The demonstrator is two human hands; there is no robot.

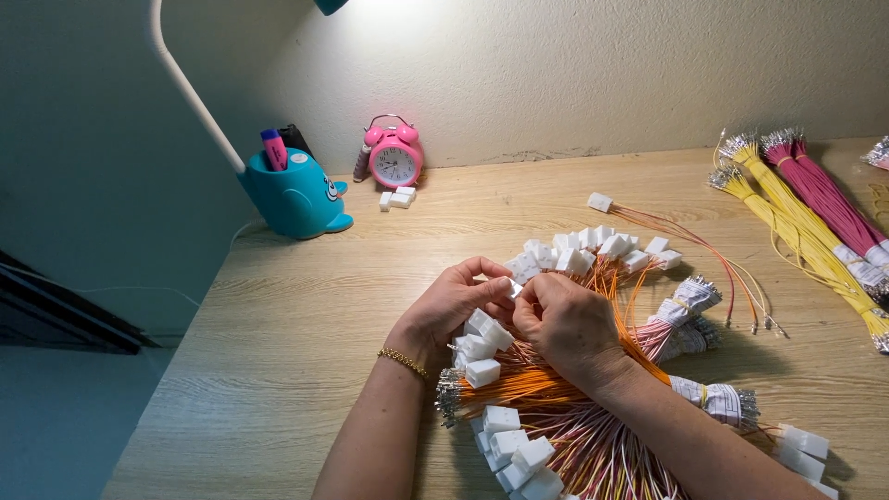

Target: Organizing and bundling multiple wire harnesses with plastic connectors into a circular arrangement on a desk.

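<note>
Both my hands meet over the middle of the wooden desk (306, 306). My left hand (454, 301) and right hand (565, 324) pinch one small white connector (514, 289) between the fingertips, both closed on it; the wire going into it is hidden under my fingers, so I cannot tell whether it is seated.

Done, as I judge it: a fan of orange and pink wires already wearing white plugs (593, 250) lies just beyond my hands, and a second run of plugged ends (514, 449) lies near my left forearm. One finished lead (600, 202) sits apart, farther back.

Left, as I judge it: bare-ended orange wires (519, 389) under my wrists, paper-wrapped bundles (690, 301) to the right, and untouched yellow and magenta bundles (815, 208) at the far right edge. A few spare housings (398, 197) rest by the pink alarm clock (394, 159), beside the teal pen holder (296, 196)

Estimate: well under way, much stock remaining
</note>
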